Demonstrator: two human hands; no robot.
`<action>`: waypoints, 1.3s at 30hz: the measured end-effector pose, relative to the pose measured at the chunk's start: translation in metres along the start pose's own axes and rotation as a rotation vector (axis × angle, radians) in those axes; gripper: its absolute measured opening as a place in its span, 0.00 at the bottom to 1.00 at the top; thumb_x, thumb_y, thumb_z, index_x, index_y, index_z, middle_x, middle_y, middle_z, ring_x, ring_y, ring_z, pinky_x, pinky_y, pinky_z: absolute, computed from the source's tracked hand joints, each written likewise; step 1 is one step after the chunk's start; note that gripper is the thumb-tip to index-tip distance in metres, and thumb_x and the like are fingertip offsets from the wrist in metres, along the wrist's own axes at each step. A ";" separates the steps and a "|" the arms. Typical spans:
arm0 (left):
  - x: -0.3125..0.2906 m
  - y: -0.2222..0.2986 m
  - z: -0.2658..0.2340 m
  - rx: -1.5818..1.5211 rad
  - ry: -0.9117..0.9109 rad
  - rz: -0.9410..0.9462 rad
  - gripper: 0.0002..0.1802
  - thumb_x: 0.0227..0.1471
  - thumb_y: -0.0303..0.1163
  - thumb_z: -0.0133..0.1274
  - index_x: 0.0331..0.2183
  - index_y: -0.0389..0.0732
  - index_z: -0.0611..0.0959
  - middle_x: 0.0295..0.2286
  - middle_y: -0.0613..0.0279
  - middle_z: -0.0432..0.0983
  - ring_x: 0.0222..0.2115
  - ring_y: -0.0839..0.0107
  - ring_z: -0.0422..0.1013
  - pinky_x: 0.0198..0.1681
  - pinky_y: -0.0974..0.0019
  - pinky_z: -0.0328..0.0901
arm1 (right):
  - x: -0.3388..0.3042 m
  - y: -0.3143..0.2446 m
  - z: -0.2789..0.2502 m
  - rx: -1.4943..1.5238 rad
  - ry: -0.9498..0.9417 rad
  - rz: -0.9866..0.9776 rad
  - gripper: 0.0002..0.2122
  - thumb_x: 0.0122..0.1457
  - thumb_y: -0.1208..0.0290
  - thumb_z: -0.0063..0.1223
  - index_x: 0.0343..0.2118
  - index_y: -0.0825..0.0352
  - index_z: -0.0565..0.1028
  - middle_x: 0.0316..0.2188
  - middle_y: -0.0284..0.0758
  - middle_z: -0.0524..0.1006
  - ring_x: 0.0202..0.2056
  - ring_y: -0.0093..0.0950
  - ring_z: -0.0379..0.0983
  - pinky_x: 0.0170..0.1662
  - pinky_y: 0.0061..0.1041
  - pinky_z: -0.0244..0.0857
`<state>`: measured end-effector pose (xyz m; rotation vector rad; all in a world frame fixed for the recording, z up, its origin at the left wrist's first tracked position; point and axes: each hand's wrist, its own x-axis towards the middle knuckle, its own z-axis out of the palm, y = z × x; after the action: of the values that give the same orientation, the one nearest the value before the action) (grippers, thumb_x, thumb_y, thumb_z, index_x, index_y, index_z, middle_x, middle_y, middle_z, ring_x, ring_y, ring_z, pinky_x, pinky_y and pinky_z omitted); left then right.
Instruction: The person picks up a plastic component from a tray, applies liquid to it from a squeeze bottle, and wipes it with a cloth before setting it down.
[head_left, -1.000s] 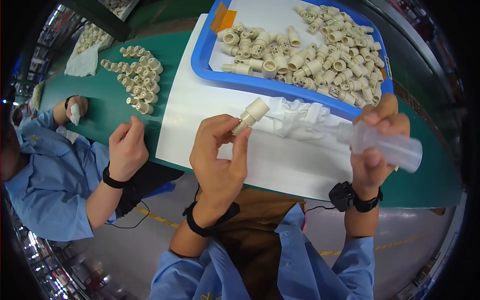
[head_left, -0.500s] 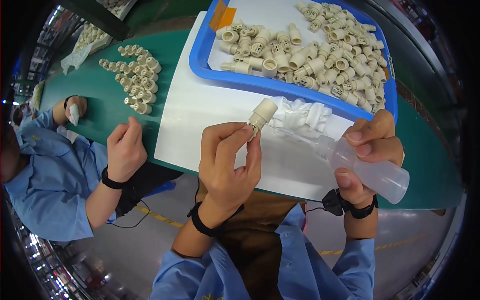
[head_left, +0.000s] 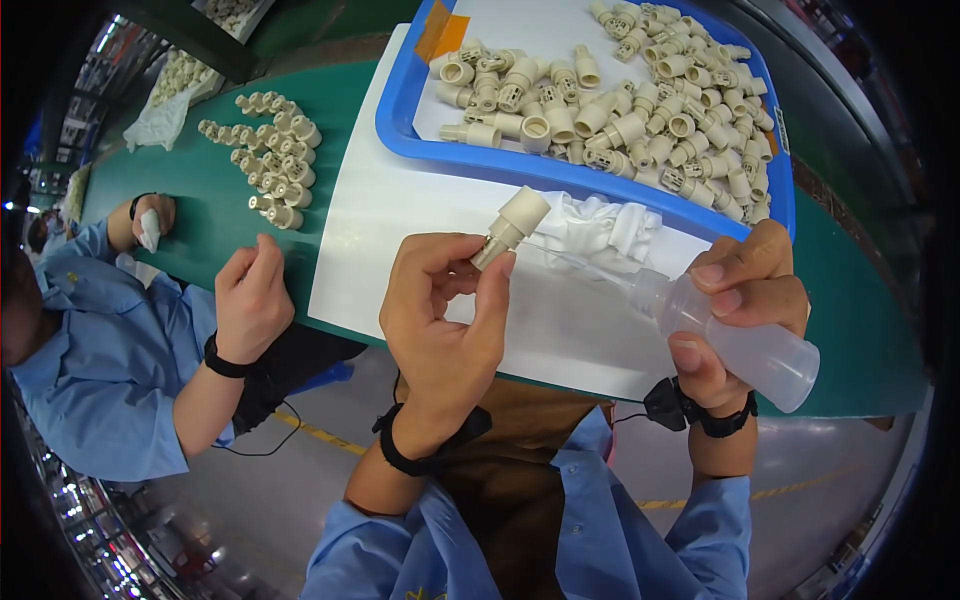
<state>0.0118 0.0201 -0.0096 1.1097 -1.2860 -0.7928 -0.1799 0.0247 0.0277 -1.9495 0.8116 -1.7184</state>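
Between thumb and fingers, my left hand (head_left: 445, 325) pinches a beige plastic fitting (head_left: 517, 222), tilted with its wide cylindrical end up and to the right. My right hand (head_left: 745, 305) grips a translucent squeeze bottle (head_left: 760, 355), its thin nozzle pointing left at the fitting. The nozzle's tip reaches the fitting's side; whether it touches cannot be made out. Behind them, a crumpled white cloth (head_left: 605, 228) lies on the white sheet (head_left: 365, 250). Many similar beige fittings (head_left: 620, 130) are heaped in the blue tray (head_left: 400, 125) beyond my hands.
On the green table (head_left: 345, 95) to the left, several fittings (head_left: 280, 160) stand upright in a cluster. Beside me sits a co-worker in a blue shirt (head_left: 100, 370), one hand (head_left: 255, 300) near the table edge, the other holding something white. A plastic bag (head_left: 158, 122) lies at far left.
My left hand has shifted slightly left and turned the fitting, its fingers now placed differently around the narrow end. My right hand and the bottle have hardly moved.
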 end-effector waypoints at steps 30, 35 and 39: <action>0.025 0.013 -0.023 -1.267 -0.254 -1.113 0.17 0.55 0.41 0.38 0.32 0.36 0.70 0.22 0.61 0.69 0.16 0.78 0.64 0.17 0.77 0.63 | 0.003 0.000 -0.002 -0.016 -0.018 -0.029 0.16 0.35 0.76 0.62 0.28 0.63 0.67 0.30 0.37 0.69 0.21 0.20 0.58 0.21 0.16 0.54; 0.031 0.027 -0.059 -0.667 -0.171 -0.671 0.13 0.52 0.34 0.44 0.35 0.34 0.70 0.23 0.61 0.70 0.17 0.78 0.64 0.19 0.80 0.61 | 0.002 0.002 -0.011 -0.018 0.027 -0.022 0.15 0.39 0.71 0.60 0.30 0.63 0.66 0.31 0.38 0.69 0.27 0.22 0.59 0.28 0.18 0.56; 0.063 0.052 -0.115 0.631 -0.072 -0.017 0.08 0.43 0.26 0.52 0.30 0.35 0.74 0.22 0.60 0.71 0.19 0.73 0.66 0.21 0.75 0.60 | -0.003 0.006 -0.019 -0.084 0.118 -0.025 0.16 0.42 0.66 0.58 0.31 0.64 0.66 0.31 0.37 0.68 0.29 0.23 0.59 0.34 0.21 0.55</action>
<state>0.1283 -0.0011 0.0680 1.5986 -1.6453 -0.4426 -0.2002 0.0232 0.0243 -1.9345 0.9184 -1.8567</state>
